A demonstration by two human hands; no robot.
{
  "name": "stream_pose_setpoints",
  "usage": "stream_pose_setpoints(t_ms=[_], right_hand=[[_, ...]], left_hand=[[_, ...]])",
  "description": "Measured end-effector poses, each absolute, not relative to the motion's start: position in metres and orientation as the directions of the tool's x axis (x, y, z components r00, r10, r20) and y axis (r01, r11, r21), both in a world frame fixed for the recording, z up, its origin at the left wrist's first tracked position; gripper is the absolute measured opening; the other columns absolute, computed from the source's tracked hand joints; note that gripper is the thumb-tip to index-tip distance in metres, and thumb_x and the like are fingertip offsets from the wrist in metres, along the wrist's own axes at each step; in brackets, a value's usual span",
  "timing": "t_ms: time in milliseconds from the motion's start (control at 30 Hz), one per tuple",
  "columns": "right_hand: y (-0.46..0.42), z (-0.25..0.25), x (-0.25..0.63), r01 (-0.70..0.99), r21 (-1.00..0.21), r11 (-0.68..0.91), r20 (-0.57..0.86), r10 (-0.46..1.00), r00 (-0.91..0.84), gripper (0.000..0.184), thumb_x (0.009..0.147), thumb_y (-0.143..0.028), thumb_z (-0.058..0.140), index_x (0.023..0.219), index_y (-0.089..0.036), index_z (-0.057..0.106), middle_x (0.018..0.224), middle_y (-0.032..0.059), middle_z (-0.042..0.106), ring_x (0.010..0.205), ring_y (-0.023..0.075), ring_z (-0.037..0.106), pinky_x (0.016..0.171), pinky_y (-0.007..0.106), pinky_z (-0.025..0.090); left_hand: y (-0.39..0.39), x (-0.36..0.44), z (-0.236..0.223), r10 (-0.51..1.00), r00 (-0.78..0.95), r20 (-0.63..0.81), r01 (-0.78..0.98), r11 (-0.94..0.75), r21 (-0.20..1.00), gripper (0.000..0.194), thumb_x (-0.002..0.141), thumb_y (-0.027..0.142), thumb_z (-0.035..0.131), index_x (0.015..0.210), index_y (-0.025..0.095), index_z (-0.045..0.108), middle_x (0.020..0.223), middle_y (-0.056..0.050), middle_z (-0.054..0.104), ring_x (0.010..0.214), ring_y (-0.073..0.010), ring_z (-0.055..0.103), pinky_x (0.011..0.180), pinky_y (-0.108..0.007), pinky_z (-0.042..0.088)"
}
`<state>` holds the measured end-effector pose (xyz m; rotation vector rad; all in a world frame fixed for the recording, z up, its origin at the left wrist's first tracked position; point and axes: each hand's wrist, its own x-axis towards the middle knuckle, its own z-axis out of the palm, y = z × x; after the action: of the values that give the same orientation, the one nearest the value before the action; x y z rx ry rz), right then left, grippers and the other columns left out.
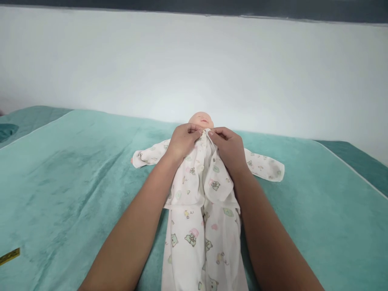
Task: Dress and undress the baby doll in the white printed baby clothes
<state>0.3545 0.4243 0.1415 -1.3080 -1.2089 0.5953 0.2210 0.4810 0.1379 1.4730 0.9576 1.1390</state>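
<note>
A baby doll lies on its back, head toward the wall. It wears a white baby jacket printed with small bears, over matching trousers. At the collar, my left hand pinches the jacket's left front edge between thumb and fingers. Close beside it, my right hand pinches the right front edge at the neck. Below my hands the jacket front hangs apart, with the right flap folded over. Both sleeves stretch out sideways; a bit of the doll's hand shows at the left cuff. Any fastener between my fingertips is too small to tell.
A teal plush blanket with creases lies under the doll. Behind it rises a white wall with a dark band along the top. At the lower left edge is a yellow strip with black marks.
</note>
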Motion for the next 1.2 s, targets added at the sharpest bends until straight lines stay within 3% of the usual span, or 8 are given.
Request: stream_pose_setpoints(t_ms=[400,500,767,900,1067,1200], right_hand=[[0.423,0.139,0.353,0.44,-0.824,0.357,0.471,0.864,0.179,0.011,0.078,-0.025,0.061,0.078,-0.023,0.071,0.101,0.0017,0.07,0.096,0.0179,0.062,0.086,0.032,0.046],[0.423,0.141,0.352,0.503,-0.798,0.332,0.46,0.875,0.153,0.009,0.077,-0.024,0.063,0.075,-0.023,0.071,0.104,0.0015,0.067,0.095,0.0173,0.061,0.088,0.032,0.045],[0.425,0.139,0.356,0.359,-0.896,0.26,0.337,0.926,0.17,0.01,0.072,-0.031,0.069,0.071,-0.021,0.067,0.107,0.0013,0.063,0.098,0.0171,0.059,0.085,0.031,0.043],[0.423,0.14,0.356,0.352,-0.908,0.228,0.306,0.934,0.185,0.012,0.073,-0.032,0.066,0.071,-0.021,0.065,0.103,0.0016,0.064,0.092,0.0172,0.058,0.083,0.031,0.043],[0.421,0.138,0.361,0.286,-0.945,0.159,0.234,0.939,0.252,0.019,0.077,-0.038,0.06,0.074,-0.02,0.065,0.081,0.0002,0.064,0.079,0.0167,0.057,0.074,0.03,0.043],[0.415,0.143,0.361,0.374,-0.922,0.101,0.216,0.935,0.279,0.019,0.076,-0.04,0.061,0.076,-0.02,0.062,0.073,-0.0014,0.062,0.069,0.0151,0.053,0.064,0.028,0.04]], left_hand=[[0.478,0.22,0.142,0.954,0.262,0.148,-0.055,-0.138,0.989,0.017,0.07,0.031,0.071,0.074,0.016,0.065,0.078,-0.005,0.07,0.072,-0.0147,0.062,0.068,-0.027,0.047],[0.475,0.221,0.144,0.957,0.26,0.132,-0.056,-0.122,0.991,0.017,0.067,0.026,0.072,0.079,0.016,0.064,0.077,-0.004,0.07,0.07,-0.0151,0.064,0.067,-0.027,0.047],[0.473,0.219,0.147,0.947,0.311,0.083,-0.168,-0.032,0.985,0.024,0.064,0.014,0.068,0.088,0.016,0.062,0.077,-0.004,0.069,0.072,-0.0152,0.064,0.072,-0.029,0.05],[0.477,0.219,0.143,0.954,0.262,0.148,0.009,-0.156,0.988,0.022,0.064,0.013,0.063,0.086,0.017,0.066,0.08,-0.003,0.068,0.073,-0.0151,0.062,0.071,-0.028,0.047],[0.477,0.22,0.141,0.924,0.261,0.279,0.252,-0.344,0.905,0.017,0.074,0.017,0.057,0.083,0.02,0.071,0.091,-0.004,0.069,0.087,-0.0188,0.062,0.086,-0.032,0.045],[0.473,0.22,0.14,0.904,0.255,0.344,0.39,-0.422,0.819,0.02,0.08,0.018,0.052,0.087,0.021,0.071,0.1,-0.007,0.066,0.1,-0.0219,0.059,0.094,-0.035,0.042]])
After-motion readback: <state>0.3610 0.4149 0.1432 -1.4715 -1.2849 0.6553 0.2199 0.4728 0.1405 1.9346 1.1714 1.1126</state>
